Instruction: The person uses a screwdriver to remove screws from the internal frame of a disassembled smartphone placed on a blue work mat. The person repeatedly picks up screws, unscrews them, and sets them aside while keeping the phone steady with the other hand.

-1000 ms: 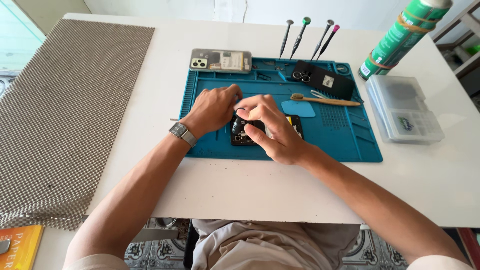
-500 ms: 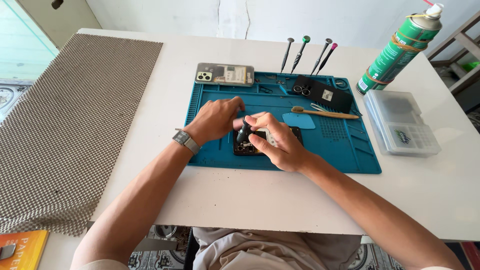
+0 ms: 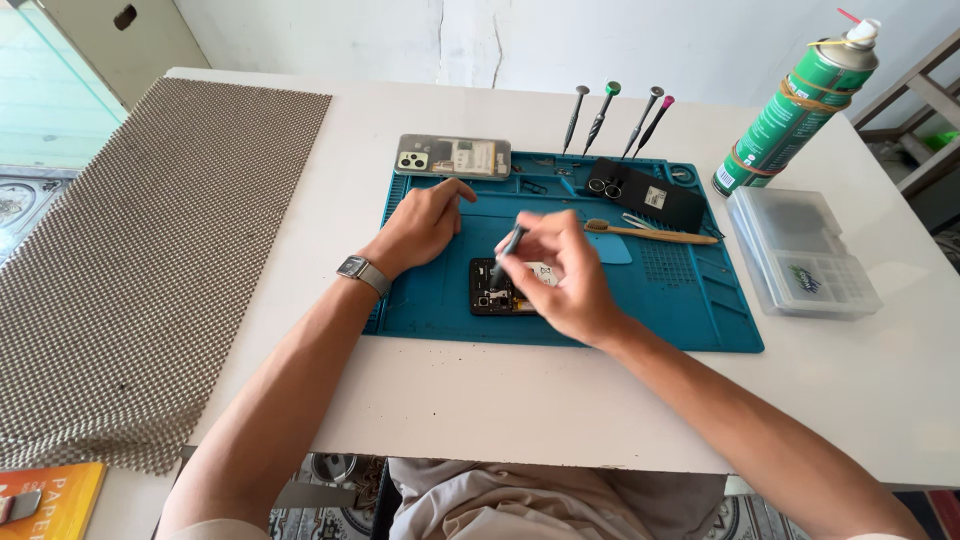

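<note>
The left hand [image 3: 425, 222] has lifted off the opened phone [image 3: 505, 288] and now rests, fingers loosely curled and holding nothing, on the blue repair mat [image 3: 440, 300] just to the left of it. Half a second ago both hands were crowded over the device. The right hand [image 3: 560, 275] pinches a slim dark screwdriver [image 3: 508, 245] between thumb and fingertips, its tip angled down toward the upper left part of the phone. With the left hand gone, the phone lies unsteadied near the front middle of the mat, so the work seems to have passed from bracing to a fine one-handed touch. Whether the tip actually sits in a screw I cannot tell, as the detail is too small.

Behind the phone, a bamboo-handled brush [image 3: 655, 233] lies across the mat, touching a black back cover [image 3: 645, 194] with camera rings. A second phone [image 3: 453, 156], showing its back, rests on the mat's far left edge. Four spare screwdrivers [image 3: 615, 115] stand in a row beyond the mat. A green spray can [image 3: 795, 110] and a clear parts box [image 3: 805, 255] sit on the white worktop [image 3: 500, 400] to the right, well apart from the hands. A mesh mat [image 3: 130, 260] covers the worktop's left side. Nothing stands between the screwdriver and the phone.
</note>
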